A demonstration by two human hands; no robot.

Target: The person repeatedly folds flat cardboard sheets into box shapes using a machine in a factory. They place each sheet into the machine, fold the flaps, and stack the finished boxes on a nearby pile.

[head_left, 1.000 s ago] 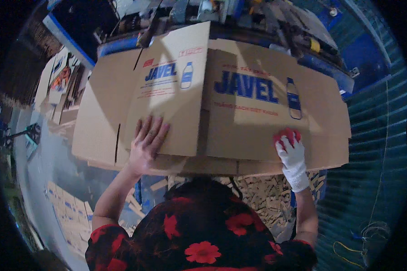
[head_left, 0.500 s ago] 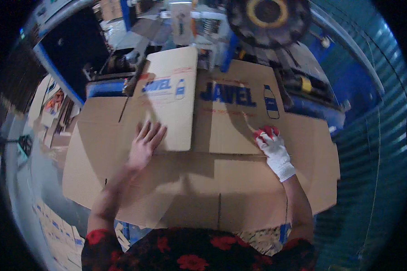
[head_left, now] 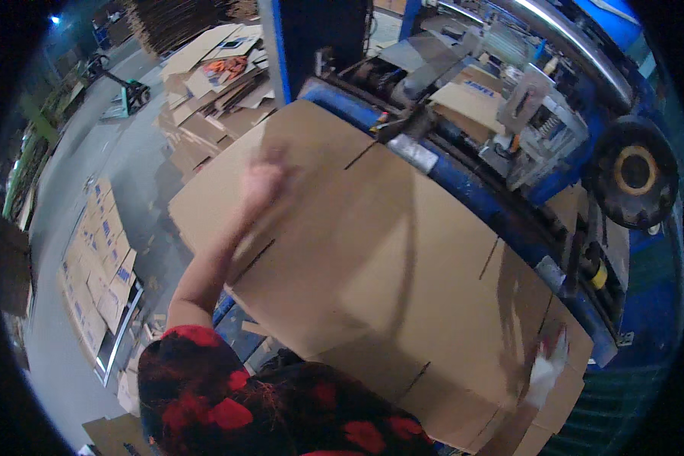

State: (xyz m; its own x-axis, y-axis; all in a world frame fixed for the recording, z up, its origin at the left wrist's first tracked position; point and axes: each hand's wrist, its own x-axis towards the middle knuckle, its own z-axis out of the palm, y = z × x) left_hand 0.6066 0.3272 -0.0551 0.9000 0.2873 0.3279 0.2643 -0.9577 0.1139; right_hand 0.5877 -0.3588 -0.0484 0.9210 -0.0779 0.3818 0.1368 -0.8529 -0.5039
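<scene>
A large flat brown cardboard sheet [head_left: 357, 243] with dark slots along its edges lies in front of me. My left hand [head_left: 266, 176], bare, is over the sheet's left part; motion blur hides how its fingers are set and whether they touch. At the right end, my right hand [head_left: 547, 372] wears a white glove with red at the fingers. It is on or just above the board, and its fingers are also smeared. Beyond the sheet, a folded printed carton [head_left: 470, 106] sits inside the blue machine [head_left: 463, 182], out of reach of both hands.
A black wheel [head_left: 632, 176] stands out at the machine's right. Behind a blue post [head_left: 275, 53] lies a heap of cardboard scraps [head_left: 213, 99]. Printed flat cartons [head_left: 95, 266] lie on the floor at left, with a green pallet jack [head_left: 125, 95] farther off.
The view has swung left. The printed carton that lay under my hands is now away in the machine, and the plain sheet is exposed. My hands have spread farther apart.
</scene>
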